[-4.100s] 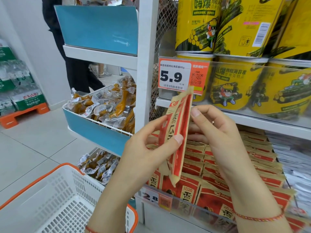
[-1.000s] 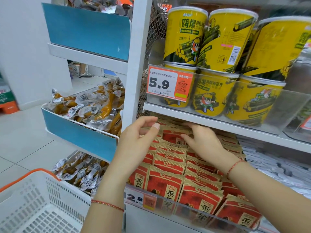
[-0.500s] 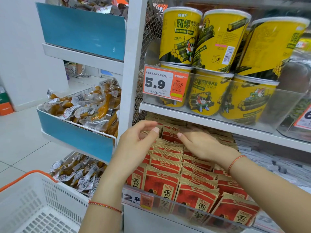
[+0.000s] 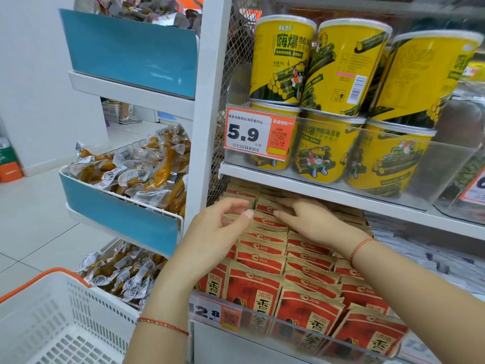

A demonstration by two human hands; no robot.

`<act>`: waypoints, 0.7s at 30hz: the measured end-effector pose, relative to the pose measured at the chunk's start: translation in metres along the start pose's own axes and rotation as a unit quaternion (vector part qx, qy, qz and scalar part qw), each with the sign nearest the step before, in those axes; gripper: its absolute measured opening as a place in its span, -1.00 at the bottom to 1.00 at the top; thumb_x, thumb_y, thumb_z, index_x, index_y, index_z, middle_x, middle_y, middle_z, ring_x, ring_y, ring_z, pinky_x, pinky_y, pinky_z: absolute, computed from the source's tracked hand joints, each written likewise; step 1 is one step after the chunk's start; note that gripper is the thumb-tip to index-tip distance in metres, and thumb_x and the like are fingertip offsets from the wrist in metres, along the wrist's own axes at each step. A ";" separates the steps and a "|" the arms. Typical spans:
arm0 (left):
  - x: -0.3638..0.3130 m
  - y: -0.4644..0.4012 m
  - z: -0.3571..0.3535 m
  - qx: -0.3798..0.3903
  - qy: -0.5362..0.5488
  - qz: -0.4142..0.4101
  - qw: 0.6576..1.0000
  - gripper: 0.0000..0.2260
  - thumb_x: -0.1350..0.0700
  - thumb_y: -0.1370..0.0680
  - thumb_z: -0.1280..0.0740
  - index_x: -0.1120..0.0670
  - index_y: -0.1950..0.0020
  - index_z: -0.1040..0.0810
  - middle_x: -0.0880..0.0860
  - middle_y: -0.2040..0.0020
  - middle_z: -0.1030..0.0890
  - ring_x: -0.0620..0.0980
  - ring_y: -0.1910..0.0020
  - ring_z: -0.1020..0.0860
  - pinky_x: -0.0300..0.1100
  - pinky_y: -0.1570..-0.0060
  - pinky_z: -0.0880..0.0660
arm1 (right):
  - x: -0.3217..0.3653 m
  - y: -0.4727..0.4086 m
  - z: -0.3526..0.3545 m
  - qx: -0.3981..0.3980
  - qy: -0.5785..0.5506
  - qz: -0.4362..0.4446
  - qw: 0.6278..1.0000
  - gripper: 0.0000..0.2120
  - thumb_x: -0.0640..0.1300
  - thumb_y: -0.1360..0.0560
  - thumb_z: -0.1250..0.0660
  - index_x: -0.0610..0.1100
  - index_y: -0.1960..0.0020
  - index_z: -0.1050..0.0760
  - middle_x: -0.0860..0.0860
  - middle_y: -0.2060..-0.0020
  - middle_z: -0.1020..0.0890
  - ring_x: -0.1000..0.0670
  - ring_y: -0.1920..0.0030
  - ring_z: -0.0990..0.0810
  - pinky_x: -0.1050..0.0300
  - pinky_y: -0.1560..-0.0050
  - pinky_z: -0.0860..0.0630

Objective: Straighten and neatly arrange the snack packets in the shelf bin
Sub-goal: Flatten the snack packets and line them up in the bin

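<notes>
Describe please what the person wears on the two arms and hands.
Both forearms are bare, with no sleeves and no gloves in view. The left wrist carries a thin braided red cord bracelet. The right wrist has a similar thin red cord bracelet. No watch shows. The fingernails look short and unpainted.

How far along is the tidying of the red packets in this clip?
Mostly done, it seems: the packets stand in overlapping rows behind the clear bin front. In hand: the left hand and right hand are at the back rows, fingers on packet tops, neither holding a packet clear of the pile. Left: the front right packet leans sideways, so the front row looks uneven.
</notes>
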State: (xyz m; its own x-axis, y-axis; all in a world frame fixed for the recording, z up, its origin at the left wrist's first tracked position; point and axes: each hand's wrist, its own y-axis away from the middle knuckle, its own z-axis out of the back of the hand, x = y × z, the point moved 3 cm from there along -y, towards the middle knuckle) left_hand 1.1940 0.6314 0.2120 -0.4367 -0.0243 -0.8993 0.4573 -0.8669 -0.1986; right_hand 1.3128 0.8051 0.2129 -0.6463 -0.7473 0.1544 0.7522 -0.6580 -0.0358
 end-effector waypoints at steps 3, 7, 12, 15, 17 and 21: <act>0.001 0.000 0.000 0.004 -0.001 0.001 1.000 -0.75 -0.10 -0.60 -0.25 -0.18 -0.27 -0.50 -0.27 -0.12 -0.54 -0.25 -0.09 -0.53 -0.40 0.09 -0.40 | 0.005 0.002 0.003 -0.013 -0.023 0.015 1.000 -0.60 0.20 -0.53 -0.26 0.03 -0.27 -0.53 0.09 -0.15 -0.62 0.04 -0.08 -0.57 0.17 -0.02 -0.47; 0.000 0.002 0.000 -0.024 0.010 -0.010 1.000 -0.79 -0.08 -0.60 -0.26 -0.20 -0.23 -0.52 -0.27 -0.08 -0.57 -0.28 -0.05 -0.55 -0.40 0.07 -0.41 | 0.008 -0.002 0.003 -0.028 -0.015 -0.003 0.999 -0.81 0.08 -0.54 -0.30 0.04 -0.03 -0.62 0.10 0.18 -0.65 0.07 0.21 -0.56 0.18 0.21 -0.44; -0.001 0.001 0.010 -0.096 0.061 -0.031 0.993 -0.84 -0.02 -0.60 -0.29 -0.16 -0.14 -0.59 -0.17 -0.04 -0.64 -0.20 -0.03 -0.60 -0.23 -0.07 -0.52 | 0.021 0.017 0.001 -0.120 0.106 0.085 0.983 -0.79 0.03 -0.63 -0.11 0.00 -0.14 -0.47 0.03 0.07 -0.64 -0.05 0.06 -0.61 0.10 0.13 -0.48; -0.002 0.004 0.017 -0.125 0.087 -0.036 0.988 -0.87 0.02 -0.60 -0.28 -0.18 -0.07 -0.59 -0.13 0.00 -0.67 -0.20 0.05 -0.62 -0.21 -0.04 -0.53 | 0.026 0.032 -0.005 -0.182 0.134 0.159 0.961 -0.75 0.00 -0.64 -0.03 -0.06 -0.11 -0.44 0.02 0.13 -0.61 -0.07 0.19 -0.63 0.03 0.25 -0.53; -0.004 0.005 0.018 -0.139 0.100 -0.036 0.985 -0.86 0.04 -0.60 -0.28 -0.17 -0.05 -0.59 -0.14 0.04 -0.68 -0.22 0.09 -0.63 -0.25 0.01 -0.52 | 0.028 0.041 -0.005 -0.234 0.131 0.196 0.943 -0.70 -0.01 -0.61 -0.01 -0.09 0.01 -0.48 0.04 0.27 -0.60 -0.04 0.35 -0.61 0.06 0.46 -0.50; -0.005 0.005 0.018 -0.151 0.113 -0.032 0.982 -0.85 0.07 -0.61 -0.27 -0.14 -0.06 -0.60 -0.17 0.08 -0.69 -0.23 0.12 -0.63 -0.30 0.07 -0.51 | 0.030 0.055 0.011 -0.321 0.097 0.212 0.918 -0.74 -0.03 -0.56 -0.09 -0.09 0.09 -0.51 0.08 0.34 -0.59 0.01 0.40 -0.59 0.13 0.56 -0.42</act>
State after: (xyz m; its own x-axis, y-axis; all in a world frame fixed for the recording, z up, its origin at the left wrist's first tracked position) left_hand 1.1842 0.6179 0.2227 -0.3043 0.1661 -0.9380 0.6583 -0.6751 -0.3331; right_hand 1.3363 0.7479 0.2261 -0.3701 -0.9106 -0.1842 0.7516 -0.1769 -0.6354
